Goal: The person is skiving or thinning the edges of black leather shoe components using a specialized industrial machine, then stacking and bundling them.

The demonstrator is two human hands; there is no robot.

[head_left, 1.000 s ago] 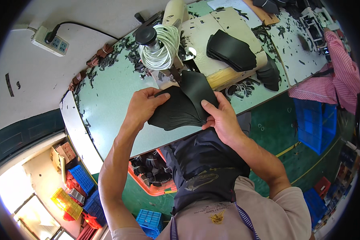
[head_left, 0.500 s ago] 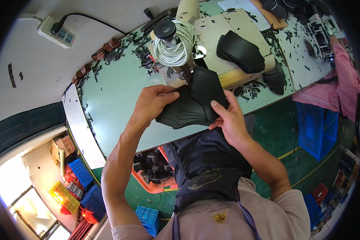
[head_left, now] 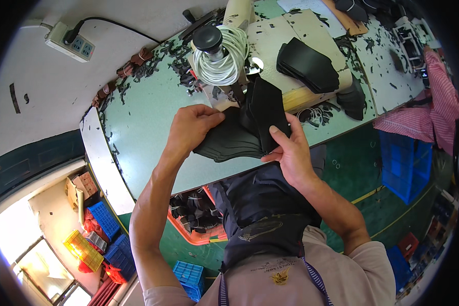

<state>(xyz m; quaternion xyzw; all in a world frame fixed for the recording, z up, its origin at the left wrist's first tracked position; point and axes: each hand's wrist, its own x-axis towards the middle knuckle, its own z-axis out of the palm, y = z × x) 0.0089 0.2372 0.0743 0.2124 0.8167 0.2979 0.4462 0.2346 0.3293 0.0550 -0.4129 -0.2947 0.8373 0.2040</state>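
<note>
My left hand [head_left: 193, 128] pinches the upper left edge of a fanned stack of flat black cut pieces [head_left: 227, 136], thumb on top. The stack's lower edges spread out in layers. My right hand [head_left: 292, 151] grips the right part, a black piece [head_left: 268, 109] that stands tilted up from the others, its thumb on the face and fingers behind. The stack is just in front of a small machine with a black knob [head_left: 207, 39] and a coil of white cord [head_left: 223, 64]. The machine's lower part is partly hidden behind the black pieces.
Another stack of black pieces [head_left: 308, 65] rests on the cream machine bed [head_left: 270, 30]. Dark scraps litter the pale green table [head_left: 143, 115]. An orange basket [head_left: 199, 238] with dark pieces stands below the front edge; a blue crate [head_left: 404, 166] stands right.
The right part of the stack has been lifted and tilted more upright, opening a wider gap from the left part. Both hands have shifted only slightly.
</note>
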